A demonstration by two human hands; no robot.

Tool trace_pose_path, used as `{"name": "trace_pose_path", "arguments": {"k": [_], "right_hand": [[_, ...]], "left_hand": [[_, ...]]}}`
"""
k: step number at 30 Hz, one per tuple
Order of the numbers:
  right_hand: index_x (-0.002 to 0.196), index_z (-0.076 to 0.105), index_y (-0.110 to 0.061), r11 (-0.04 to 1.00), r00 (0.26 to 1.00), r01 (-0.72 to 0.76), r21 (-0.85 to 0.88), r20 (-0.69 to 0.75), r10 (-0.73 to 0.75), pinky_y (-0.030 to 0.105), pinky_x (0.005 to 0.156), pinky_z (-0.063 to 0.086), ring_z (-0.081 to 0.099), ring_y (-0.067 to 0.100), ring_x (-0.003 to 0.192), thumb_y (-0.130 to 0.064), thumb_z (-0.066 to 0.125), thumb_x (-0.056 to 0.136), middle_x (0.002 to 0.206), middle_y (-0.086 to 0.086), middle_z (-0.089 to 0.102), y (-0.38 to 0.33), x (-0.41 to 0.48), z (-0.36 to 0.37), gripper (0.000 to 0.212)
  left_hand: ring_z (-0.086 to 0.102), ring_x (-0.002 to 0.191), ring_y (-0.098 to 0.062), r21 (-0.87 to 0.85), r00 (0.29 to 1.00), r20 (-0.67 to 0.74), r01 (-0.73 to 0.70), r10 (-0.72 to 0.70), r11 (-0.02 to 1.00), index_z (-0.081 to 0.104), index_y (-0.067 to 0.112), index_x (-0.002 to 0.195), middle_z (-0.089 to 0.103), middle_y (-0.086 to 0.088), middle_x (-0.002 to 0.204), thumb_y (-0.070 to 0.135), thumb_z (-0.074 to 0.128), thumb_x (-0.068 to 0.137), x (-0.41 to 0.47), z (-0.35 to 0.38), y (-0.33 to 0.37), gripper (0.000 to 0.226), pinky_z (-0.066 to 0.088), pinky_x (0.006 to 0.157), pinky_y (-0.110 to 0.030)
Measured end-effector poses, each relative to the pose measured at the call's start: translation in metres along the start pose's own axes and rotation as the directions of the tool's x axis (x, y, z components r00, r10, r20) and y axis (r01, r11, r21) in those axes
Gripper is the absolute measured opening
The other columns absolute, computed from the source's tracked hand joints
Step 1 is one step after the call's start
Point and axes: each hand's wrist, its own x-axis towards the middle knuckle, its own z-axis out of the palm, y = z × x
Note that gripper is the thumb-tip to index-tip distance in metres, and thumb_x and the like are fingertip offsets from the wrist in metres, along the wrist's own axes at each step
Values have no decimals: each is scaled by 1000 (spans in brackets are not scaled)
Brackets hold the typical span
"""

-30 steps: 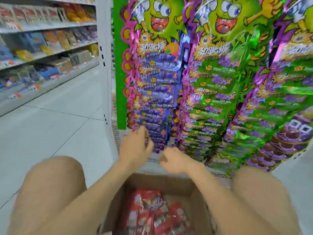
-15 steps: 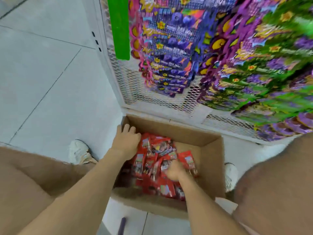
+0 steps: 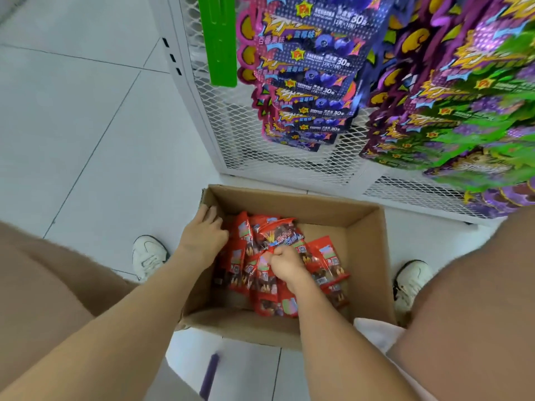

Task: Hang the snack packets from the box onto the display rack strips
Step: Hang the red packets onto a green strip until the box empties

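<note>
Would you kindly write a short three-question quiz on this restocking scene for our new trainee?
1. True or false: the right hand grips a red packet over the cardboard box.
2. The green strip hangs on the mesh rack: A) left of the blue packets; B) right of them; C) below them.
3. Fill in: the left hand lies inside the box by its ____ wall.
Key: 1 true; 2 A; 3 left.
</note>
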Motion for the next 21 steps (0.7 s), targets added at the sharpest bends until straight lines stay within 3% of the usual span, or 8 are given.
{"name": "trace_pose_path", "arguments": {"k": [4,7,8,10,12,14,18,21], "right_hand": [[75,36,-19,988,990,75,133,-126,-59,34,61,29,35,16,64,-12,56,101,74,0,38,-26,-7,3,33],[90,52,-9,964,934,208,166,-326,-146,32,60,35,46,15,67,-16,55,102,79,0,51,-37,-12,6,14],[94,55,-8,943,902,279,183,-387,-192,32,61,36,49,14,68,-18,56,103,79,-1,54,-43,-16,4,14],[95,60,-7,880,864,404,249,-420,-278,30,63,40,52,12,65,-21,61,103,77,2,60,-60,-30,-2,16],[99,65,-5,811,855,486,326,-368,-365,35,66,51,62,15,71,-22,64,103,85,11,71,-82,-48,-13,17],[104,68,-6,741,815,574,350,-332,-474,36,75,58,71,19,82,-23,66,103,95,17,77,-105,-71,-30,17],[104,65,-16,640,664,737,218,-408,-627,25,68,56,70,1,71,-16,74,97,80,-8,74,-153,-124,-73,12],[114,59,-20,657,543,749,-87,-487,-684,25,83,56,68,1,88,-21,79,87,99,-8,68,-182,-161,-96,34]], "left_hand": [[48,137,-31,27,990,137,21,-25,999,69,25,129,65,-2,129,17,57,101,-5,-2,-20,32,1,130,-56],[51,136,-28,-270,988,147,79,-39,960,57,26,141,63,-2,134,16,61,96,-2,-13,-33,46,13,129,-55],[52,137,-28,-451,990,130,103,-48,887,52,24,146,60,-4,140,16,63,94,-1,-22,-37,55,24,126,-50],[58,132,-21,-817,994,109,100,-19,568,50,20,151,61,-3,144,13,68,92,-2,-55,-44,62,44,112,-33],[69,96,-8,-983,998,62,56,28,174,66,24,132,77,10,113,3,66,92,-9,-92,-50,44,52,84,-18],[62,70,-8,-999,998,44,43,-50,-8,75,21,109,75,9,85,7,71,94,-19,-127,-60,21,49,65,-19],[61,61,-8,-997,987,-72,-67,-145,34,72,6,90,70,-7,79,14,83,90,-39,-185,-84,14,48,55,-19],[60,57,-13,-991,975,-120,-106,-187,82,69,9,84,68,-7,71,20,87,87,-53,-229,-93,22,47,51,-23]]}}
